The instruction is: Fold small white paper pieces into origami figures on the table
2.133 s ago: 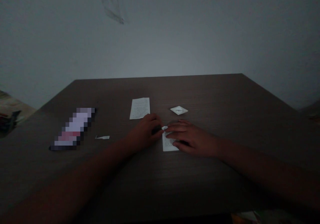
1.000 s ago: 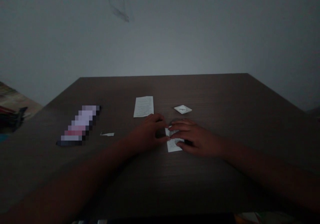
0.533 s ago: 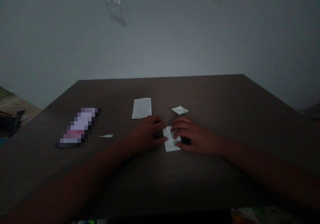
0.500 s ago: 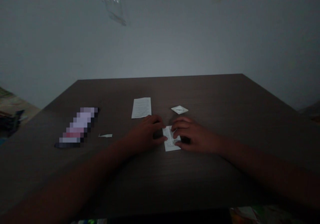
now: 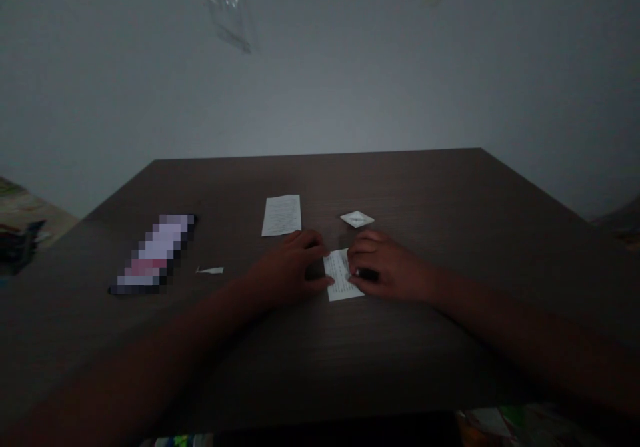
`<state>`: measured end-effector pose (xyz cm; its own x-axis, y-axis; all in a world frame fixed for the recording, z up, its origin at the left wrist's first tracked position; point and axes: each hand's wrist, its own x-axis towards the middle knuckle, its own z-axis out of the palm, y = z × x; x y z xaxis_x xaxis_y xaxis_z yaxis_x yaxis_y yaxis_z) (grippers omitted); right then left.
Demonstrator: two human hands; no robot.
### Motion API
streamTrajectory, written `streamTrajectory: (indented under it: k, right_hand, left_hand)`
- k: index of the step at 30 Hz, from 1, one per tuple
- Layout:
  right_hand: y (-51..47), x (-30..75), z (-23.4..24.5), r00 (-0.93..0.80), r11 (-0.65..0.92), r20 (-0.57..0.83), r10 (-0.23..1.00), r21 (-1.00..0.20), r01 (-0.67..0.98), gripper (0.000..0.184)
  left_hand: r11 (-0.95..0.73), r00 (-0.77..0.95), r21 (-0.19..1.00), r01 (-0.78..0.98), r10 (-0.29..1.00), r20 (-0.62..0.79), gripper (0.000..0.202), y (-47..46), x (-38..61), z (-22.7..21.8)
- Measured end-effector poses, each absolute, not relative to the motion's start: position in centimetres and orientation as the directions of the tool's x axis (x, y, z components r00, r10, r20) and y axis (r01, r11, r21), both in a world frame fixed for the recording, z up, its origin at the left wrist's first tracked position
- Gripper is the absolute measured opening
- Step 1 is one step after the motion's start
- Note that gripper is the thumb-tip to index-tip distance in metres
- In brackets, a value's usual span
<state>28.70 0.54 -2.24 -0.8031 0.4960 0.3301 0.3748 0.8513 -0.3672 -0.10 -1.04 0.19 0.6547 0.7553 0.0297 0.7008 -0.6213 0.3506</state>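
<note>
A small sheet of printed paper point(image 5: 339, 277) lies on the table in front of me, text side up. My left hand point(image 5: 300, 264) rests at its left edge, with thumb and index fingertips apart and both holding the paper there. At the right edge, my right hand point(image 5: 383, 264) has its fingers curled and its thumb close to them, gripping the paper. The right fingers hide part of that edge, so I cannot tell whether it is folded over. Beyond the hands lies a folded white paper diamond point(image 5: 357, 219).
A second printed sheet point(image 5: 282, 215) lies behind my left hand. To the left are a thin torn paper scrap point(image 5: 211, 270) and a phone point(image 5: 155, 254) with a blurred screen. The dark wooden table point(image 5: 400, 180) meets a pale wall, where a clear plastic bag point(image 5: 225, 7) hangs.
My right fingers have drawn closer together at the paper's right side, uncovering more of its print. My left hand stays at the left edge.
</note>
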Motion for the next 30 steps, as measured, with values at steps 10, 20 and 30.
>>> streamTrajectory:
  k: [10,20,30]
  right_hand:
    - [0.3,29.0,-1.9,-0.824,0.84,0.261,0.503,-0.373,0.395,0.014]
    - [1.9,28.7,-3.6,-0.693,0.754,0.34,0.636,-0.465,0.464,0.009]
    - [2.0,28.9,-3.6,-0.692,0.74,0.315,0.649,-0.469,0.482,0.007]
  left_hand:
    - [-0.619,0.658,0.351,0.703,0.753,0.008,0.056,-1.4,-0.2,0.6]
    - [-0.581,0.636,0.389,0.715,0.772,-0.017,0.055,-1.3,-0.1,0.9]
    - [-0.6,0.645,0.366,0.712,0.764,-0.002,0.05,-1.5,-0.2,1.0]
